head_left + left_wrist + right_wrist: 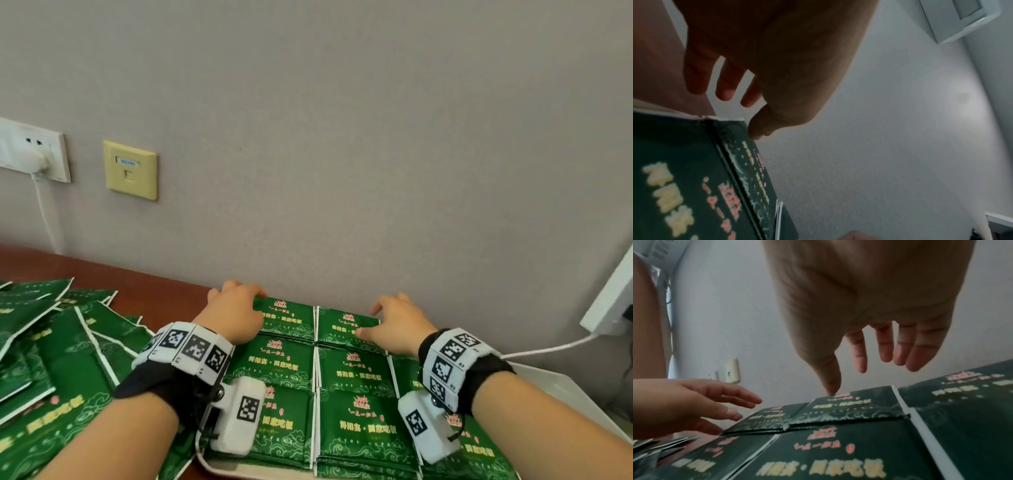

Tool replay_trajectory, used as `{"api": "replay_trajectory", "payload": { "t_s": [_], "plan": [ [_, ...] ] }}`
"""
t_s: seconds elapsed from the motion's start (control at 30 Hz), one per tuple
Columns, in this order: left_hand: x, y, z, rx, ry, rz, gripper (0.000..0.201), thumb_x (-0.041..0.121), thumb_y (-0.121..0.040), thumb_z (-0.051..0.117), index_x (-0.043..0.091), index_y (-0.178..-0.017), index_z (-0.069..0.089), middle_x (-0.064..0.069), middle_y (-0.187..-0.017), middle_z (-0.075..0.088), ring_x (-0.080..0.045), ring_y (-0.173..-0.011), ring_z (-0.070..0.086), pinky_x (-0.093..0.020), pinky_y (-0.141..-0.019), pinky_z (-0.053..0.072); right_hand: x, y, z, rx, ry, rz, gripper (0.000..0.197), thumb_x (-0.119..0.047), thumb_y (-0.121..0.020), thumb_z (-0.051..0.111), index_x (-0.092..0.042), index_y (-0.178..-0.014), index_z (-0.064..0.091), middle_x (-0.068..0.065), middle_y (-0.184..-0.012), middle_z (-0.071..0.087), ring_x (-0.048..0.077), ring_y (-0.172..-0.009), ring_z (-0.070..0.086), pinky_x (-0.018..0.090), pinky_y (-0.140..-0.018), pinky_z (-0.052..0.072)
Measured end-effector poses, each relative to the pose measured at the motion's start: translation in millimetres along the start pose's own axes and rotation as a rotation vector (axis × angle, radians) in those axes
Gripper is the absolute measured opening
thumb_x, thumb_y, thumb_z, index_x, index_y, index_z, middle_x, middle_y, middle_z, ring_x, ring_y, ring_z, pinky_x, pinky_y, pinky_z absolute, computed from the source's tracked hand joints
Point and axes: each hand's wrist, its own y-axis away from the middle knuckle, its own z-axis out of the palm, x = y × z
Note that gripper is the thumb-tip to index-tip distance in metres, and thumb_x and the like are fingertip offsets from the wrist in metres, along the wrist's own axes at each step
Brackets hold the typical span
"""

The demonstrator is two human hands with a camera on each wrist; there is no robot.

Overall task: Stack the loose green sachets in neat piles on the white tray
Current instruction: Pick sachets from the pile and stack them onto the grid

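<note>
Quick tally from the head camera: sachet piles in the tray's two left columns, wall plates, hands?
Sachet piles: 6
Wall plates: 3
Hands: 2, the left hand and the right hand
Total: 11
The right wrist partly hides a third column, which is not counted.

Wall (342, 171) blocks beyond the sachet piles (352, 370) (loose sachets (51, 342) crowd the left); above is free.
</note>
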Motion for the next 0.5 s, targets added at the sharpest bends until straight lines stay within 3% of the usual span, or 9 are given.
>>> {"api": "replay_trajectory", "payload": {
  "t_s": [0.1, 0.2, 0.3, 0.5],
  "plan": [
    [2, 0, 0, -0.092, -0.058, 0.034, 0.044, 0.031, -0.101, 0.051, 0.033, -0.145, 0.045, -0.008, -0.155, 0.032, -0.037, -0.143, 0.027, -0.051, -0.118, 0.027, -10, 4, -1, -0.100, 0.045, -0.144, 0.057, -0.051, -0.089, 0.069, -0.028, -0.139, 0.052, 0.004, -0.139, 0.045, 0.025, -0.129, 0.047, 0.038, -0.108, 0.042],
    [4, 1, 1, -0.154, -0.062, 0.084, 0.043, 0.032, -0.103, 0.050, 0.029, -0.145, 0.048, -0.004, -0.156, 0.035, -0.028, -0.142, 0.036, -0.043, -0.118, 0.030, -18, 8, 3, -0.208, 0.164, -0.239, 0.061, -0.053, -0.094, 0.061, -0.029, -0.148, 0.045, 0.006, -0.148, 0.044, 0.026, -0.135, 0.045, 0.038, -0.111, 0.040],
    [5, 3, 1, -0.162, -0.033, 0.112, 0.041, 0.030, -0.103, 0.050, 0.027, -0.143, 0.049, -0.002, -0.156, 0.038, -0.023, -0.139, 0.041, -0.038, -0.116, 0.032, -23, 10, 7, -0.263, 0.213, -0.263, 0.064, -0.054, -0.096, 0.058, -0.028, -0.151, 0.042, 0.006, -0.153, 0.042, 0.026, -0.137, 0.044, 0.038, -0.111, 0.039],
    [6, 4, 1, -0.174, -0.012, 0.126, 0.039, 0.024, -0.102, 0.051, 0.027, -0.141, 0.051, 0.000, -0.159, 0.031, -0.022, -0.143, 0.036, -0.035, -0.115, 0.029, -24, 10, 8, -0.240, 0.213, -0.264, 0.063, -0.053, -0.094, 0.062, -0.026, -0.148, 0.046, 0.005, -0.149, 0.047, 0.024, -0.132, 0.049, 0.037, -0.107, 0.043]
  ]
}}
